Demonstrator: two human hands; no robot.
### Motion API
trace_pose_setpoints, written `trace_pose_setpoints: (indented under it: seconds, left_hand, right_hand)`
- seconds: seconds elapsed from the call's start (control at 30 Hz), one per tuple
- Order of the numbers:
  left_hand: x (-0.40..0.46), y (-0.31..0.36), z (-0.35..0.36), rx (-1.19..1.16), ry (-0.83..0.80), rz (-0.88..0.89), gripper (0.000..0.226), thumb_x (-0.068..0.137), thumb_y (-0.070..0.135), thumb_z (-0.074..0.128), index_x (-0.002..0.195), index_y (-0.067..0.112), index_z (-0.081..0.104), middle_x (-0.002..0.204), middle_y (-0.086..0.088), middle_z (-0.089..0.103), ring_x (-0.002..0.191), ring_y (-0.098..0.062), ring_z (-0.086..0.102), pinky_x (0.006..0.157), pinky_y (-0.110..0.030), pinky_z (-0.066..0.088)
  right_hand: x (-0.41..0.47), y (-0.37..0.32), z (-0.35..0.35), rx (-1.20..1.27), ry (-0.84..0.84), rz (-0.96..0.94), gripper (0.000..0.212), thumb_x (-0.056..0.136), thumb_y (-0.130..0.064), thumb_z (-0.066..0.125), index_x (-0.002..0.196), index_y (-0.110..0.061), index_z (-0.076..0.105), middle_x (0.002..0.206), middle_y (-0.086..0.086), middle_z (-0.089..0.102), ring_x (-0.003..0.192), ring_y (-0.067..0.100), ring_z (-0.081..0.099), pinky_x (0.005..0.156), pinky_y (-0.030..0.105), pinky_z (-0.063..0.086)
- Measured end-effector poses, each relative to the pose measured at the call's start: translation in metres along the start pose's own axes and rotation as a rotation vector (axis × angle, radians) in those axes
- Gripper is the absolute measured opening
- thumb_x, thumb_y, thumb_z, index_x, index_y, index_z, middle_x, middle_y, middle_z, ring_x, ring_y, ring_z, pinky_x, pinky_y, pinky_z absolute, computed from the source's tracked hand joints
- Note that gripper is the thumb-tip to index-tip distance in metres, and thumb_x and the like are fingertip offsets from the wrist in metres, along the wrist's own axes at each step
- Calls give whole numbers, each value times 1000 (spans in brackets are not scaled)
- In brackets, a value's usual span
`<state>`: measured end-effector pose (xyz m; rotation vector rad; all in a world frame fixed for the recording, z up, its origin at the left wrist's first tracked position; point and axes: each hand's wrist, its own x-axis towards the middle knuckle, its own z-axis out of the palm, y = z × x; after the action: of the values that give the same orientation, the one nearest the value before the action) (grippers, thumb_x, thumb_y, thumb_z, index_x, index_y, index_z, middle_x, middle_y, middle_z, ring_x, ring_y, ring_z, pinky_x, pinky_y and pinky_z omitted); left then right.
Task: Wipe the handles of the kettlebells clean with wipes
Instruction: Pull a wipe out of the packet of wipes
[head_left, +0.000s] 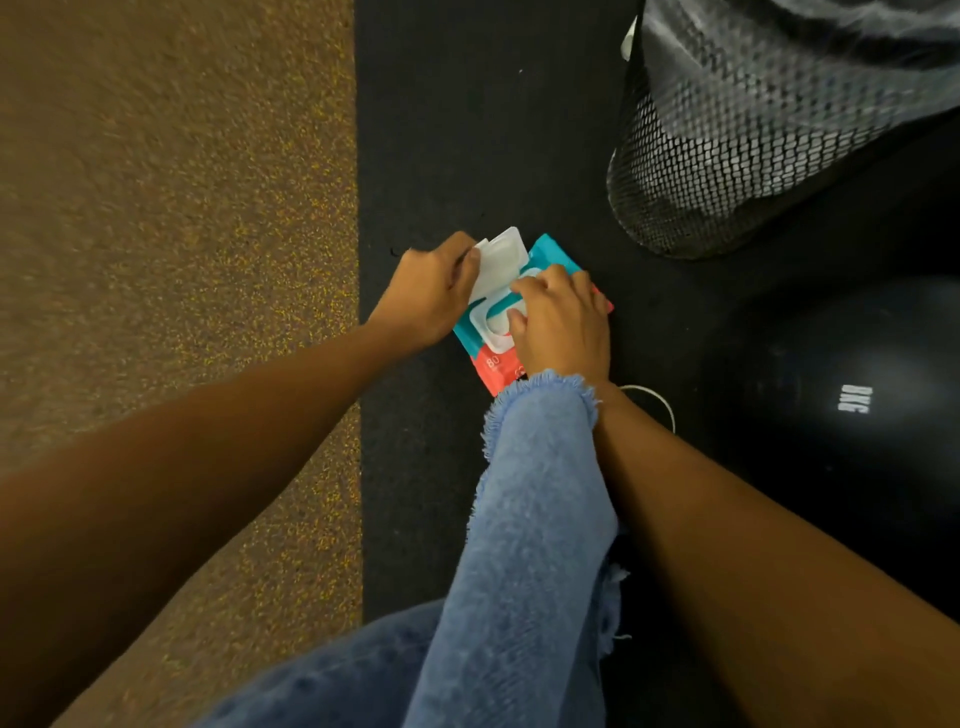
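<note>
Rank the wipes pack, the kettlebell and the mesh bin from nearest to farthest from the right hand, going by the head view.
1. wipes pack: directly under the right hand, touching it.
2. kettlebell: on the black mat, off to the hand's right.
3. mesh bin: farthest, up and to the right.

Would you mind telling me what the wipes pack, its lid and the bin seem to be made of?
Wipes pack: soft printed plastic film, slightly glossy. Its lid: rigid white plastic, hinged open, apparently matte. Bin: black mesh, probably metal, with a thin plastic liner inside.
</note>
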<state>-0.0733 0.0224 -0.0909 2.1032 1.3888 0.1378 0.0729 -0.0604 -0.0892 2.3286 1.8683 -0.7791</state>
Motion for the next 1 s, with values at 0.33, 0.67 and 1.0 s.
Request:
trace_pose_setpoints:
  seconds: [0.33,0.67,1.0]
  left_hand:
    - [-8,-4,6,-8,48,23,32,110,35,38,125,12,57,122,-8,67,91,-11,64,65,-13,52]
    - [-14,-7,8,-57,56,60,30,106,29,52,131,14,60,126,-6,68,101,-2,59,67,-1,46]
    - [-24,-6,10,-92,112,145,33,110,35,43,120,18,70,88,8,68,71,-1,64,63,-17,51]
  right_hand:
    - [-3,-1,0,-110,-16,-21,55,99,-40,67,147,-25,46,153,5,45,145,32,38,119,51,31]
    - [0,3,4,33,96,8,35,106,-41,50,137,-25,56,142,3,56,137,26,45,115,46,37]
    - [20,-22,11,649,200,157,35,96,-38,69,127,-23,64,127,-2,68,127,18,56,110,42,45]
